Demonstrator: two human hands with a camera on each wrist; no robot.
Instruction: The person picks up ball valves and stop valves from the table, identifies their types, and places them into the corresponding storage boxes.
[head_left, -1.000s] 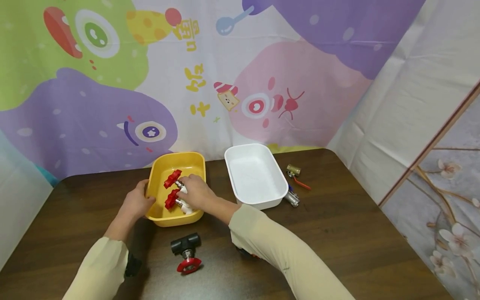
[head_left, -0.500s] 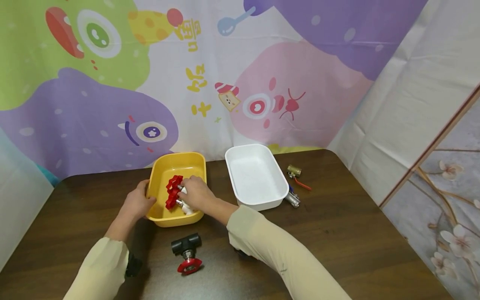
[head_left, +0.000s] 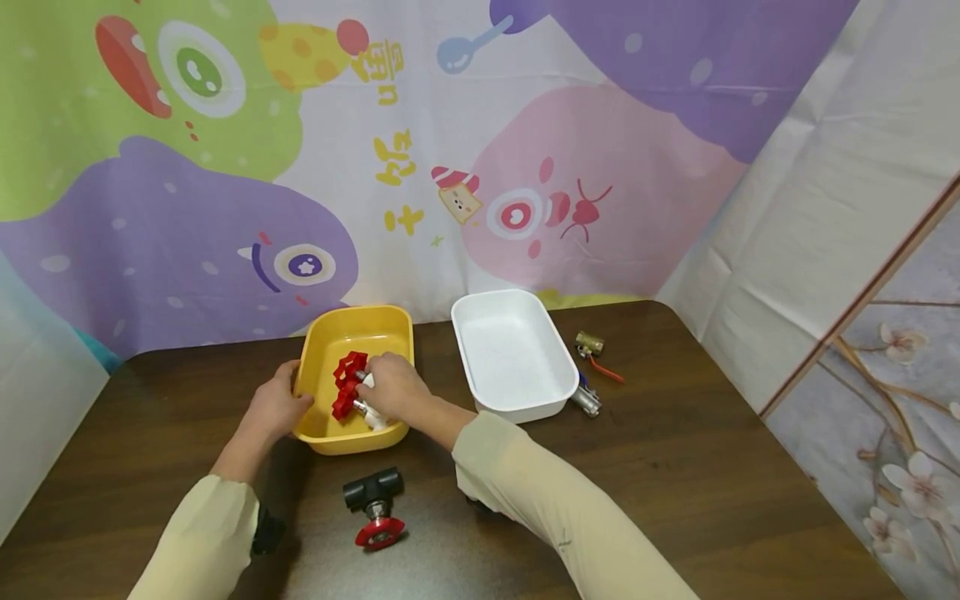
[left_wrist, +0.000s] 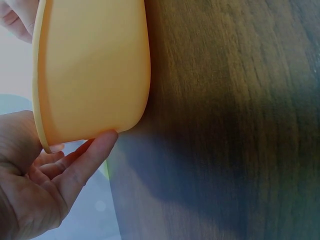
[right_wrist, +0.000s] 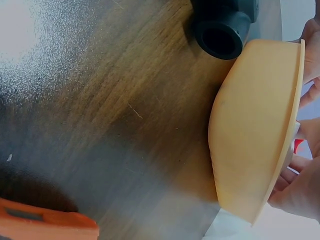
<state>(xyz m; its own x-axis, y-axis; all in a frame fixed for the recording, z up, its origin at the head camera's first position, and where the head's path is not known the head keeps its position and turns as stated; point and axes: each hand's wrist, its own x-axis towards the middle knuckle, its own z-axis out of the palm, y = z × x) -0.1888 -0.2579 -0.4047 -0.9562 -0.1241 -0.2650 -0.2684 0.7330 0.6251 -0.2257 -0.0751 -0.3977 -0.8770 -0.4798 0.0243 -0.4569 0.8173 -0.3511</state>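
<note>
My left hand (head_left: 276,405) grips the left side of a yellow tray (head_left: 318,337); in the left wrist view its thumb goes over the rim and its fingers lie along the outer wall. Inside the tray, my right hand (head_left: 396,388) holds a white valve with a red handwheel (head_left: 349,367), its white body mostly hidden under the fingers. Right below it lies a second white valve with a red handwheel (head_left: 344,402), the two handwheels overlapping in the head view. A black tee-shaped valve with a red handwheel (head_left: 379,532) lies on the table in front of the tray.
A white tray (head_left: 512,354) stands to the right. Beside it lie a brass ball valve with a red lever (head_left: 590,343) and a silver valve with a blue handle (head_left: 587,402). An orange object (right_wrist: 50,222) rests on the table in the right wrist view. A printed cloth hangs behind.
The held valve's handwheel has swung right and down against the other valve's handwheel, mostly in the first half second. The left hand keeps its place on the tray.
</note>
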